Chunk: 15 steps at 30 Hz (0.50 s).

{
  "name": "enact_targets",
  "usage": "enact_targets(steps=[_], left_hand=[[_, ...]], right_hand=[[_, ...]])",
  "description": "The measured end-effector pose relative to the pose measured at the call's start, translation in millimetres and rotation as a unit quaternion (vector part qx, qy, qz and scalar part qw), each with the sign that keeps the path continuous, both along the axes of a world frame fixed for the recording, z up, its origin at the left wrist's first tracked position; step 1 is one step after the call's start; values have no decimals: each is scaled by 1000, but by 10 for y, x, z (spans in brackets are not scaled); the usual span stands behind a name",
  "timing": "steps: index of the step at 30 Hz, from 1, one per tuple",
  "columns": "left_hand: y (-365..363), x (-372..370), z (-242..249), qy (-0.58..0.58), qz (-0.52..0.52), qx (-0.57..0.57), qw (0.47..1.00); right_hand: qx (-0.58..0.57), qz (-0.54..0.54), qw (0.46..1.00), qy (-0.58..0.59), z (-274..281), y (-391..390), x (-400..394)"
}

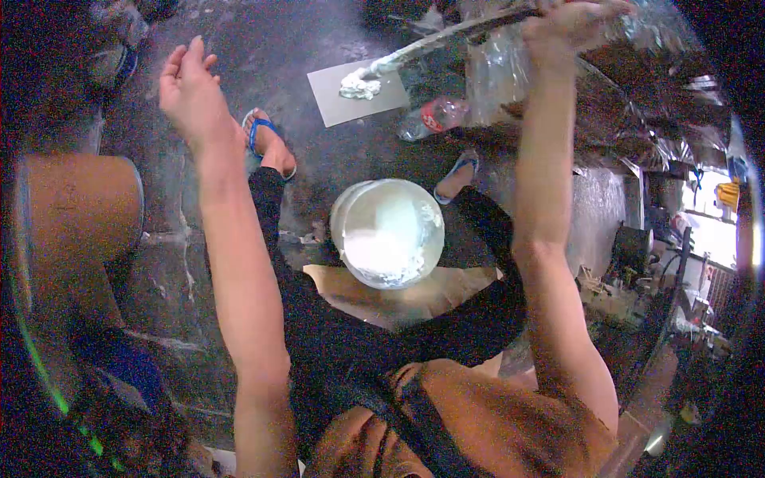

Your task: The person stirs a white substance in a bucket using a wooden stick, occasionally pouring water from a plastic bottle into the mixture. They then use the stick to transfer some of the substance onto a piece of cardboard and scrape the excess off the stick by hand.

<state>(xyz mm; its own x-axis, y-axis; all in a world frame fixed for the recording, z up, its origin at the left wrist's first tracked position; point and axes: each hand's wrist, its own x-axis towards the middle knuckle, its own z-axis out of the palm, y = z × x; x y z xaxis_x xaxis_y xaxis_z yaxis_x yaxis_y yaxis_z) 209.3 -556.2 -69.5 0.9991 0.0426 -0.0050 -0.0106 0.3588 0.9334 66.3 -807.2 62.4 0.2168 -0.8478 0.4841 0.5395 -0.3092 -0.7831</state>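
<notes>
My right hand, at the top right, is closed around the far end of a long stick, its outline a little blurred. Thick white paste coats the stick's lower end, which overlaps a pale rectangular sheet on the floor. My left hand is raised at the upper left, fingers loosely bent and apart, with nothing visible in it. Between my legs stands a white bucket with white material inside, smeared along its inner wall.
A clear plastic bottle with a red label lies beside the sheet. To the left is a large brown drum. Crumpled plastic wrapping covers stacked goods at the right. My sandalled feet flank the floor ahead of the bucket.
</notes>
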Motion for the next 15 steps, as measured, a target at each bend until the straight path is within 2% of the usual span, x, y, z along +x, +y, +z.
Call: enact_targets(steps=[4, 5, 7, 8, 9, 10, 12, 14, 15], left_hand=[[-134, 4, -138, -11, -15, -24, 1000], [-166, -6, -165, -19, -13, -15, 1000], [-179, 22, -235, -28, -31, -15, 999], [-153, 70, -307, -26, -50, -23, 998], [-123, 90, -375, -24, -70, -30, 997], [-105, 88, -403, -31, -79, -40, 996], [-69, 99, -431, -45, -97, -58, 993], [-88, -15, -243, -33, -89, -35, 995], [-96, -57, -181, -27, -85, -22, 996]], right_hand=[[-41, 142, 989, 13, 767, 311, -875], [20, 241, 963, 119, 1068, -453, -1374], [-16, 190, 976, 108, 1167, 40, -1660], [7, 270, 957, 101, 1109, 198, -1753], [32, 348, 932, 92, 995, 370, -1848], [24, 248, 957, 151, 904, 601, -1927], [46, 196, 975, 95, 269, 919, -1881], [139, 202, 965, 88, -475, 1033, -1834], [191, 88, 971, 117, -994, 1041, -1789]])
